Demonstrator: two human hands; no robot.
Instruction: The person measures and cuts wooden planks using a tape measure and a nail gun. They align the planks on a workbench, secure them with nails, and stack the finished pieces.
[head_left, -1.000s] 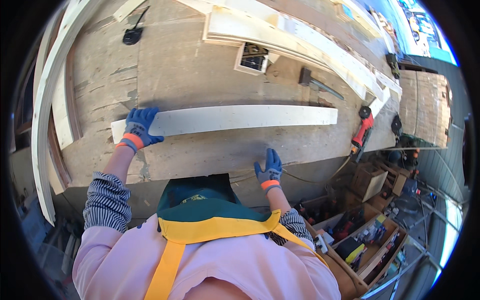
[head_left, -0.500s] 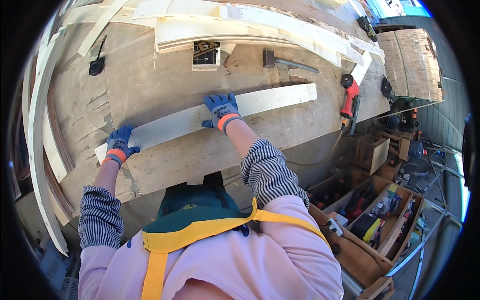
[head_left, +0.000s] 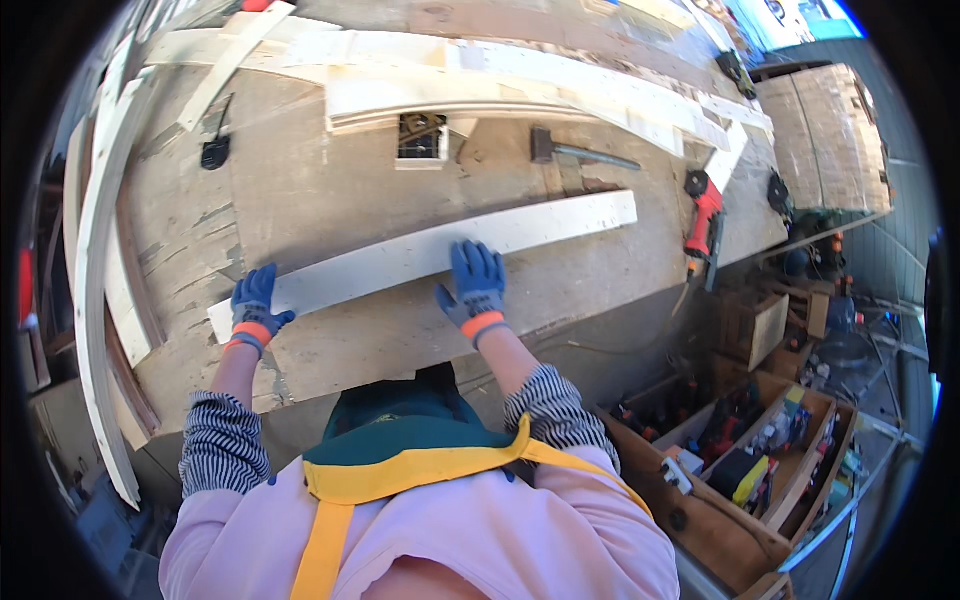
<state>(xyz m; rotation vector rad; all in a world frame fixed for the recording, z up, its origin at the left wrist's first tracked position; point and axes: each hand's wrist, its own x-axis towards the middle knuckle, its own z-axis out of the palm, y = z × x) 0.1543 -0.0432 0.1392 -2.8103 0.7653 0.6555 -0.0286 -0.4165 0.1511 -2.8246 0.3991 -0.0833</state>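
Observation:
A long pale wooden board [head_left: 375, 266] lies slantwise across the wooden workbench. At its left end, my left hand [head_left: 255, 303], in a blue and grey glove with an orange cuff, grips across the board, fingers over the top and thumb by the near edge. My right hand [head_left: 475, 287], gloved alike, is at the near edge around the middle, fingers stretched out and thumb apart. Its fingertips overlap the board; whether they touch it I cannot tell.
Stacked planks [head_left: 430, 95] lie along the far side, with a hammer [head_left: 575, 152] before them. A red power tool [head_left: 704, 215] sits at the right, a black tape measure [head_left: 215, 152] far left. Long strips [head_left: 95, 290] line the left edge. A wooden toolbox [head_left: 740, 515] stands lower right.
My right hand has come off the top of the board toward its near edge, shifting slightly right. The left hand stays at the left end. The whole view has shifted a little.

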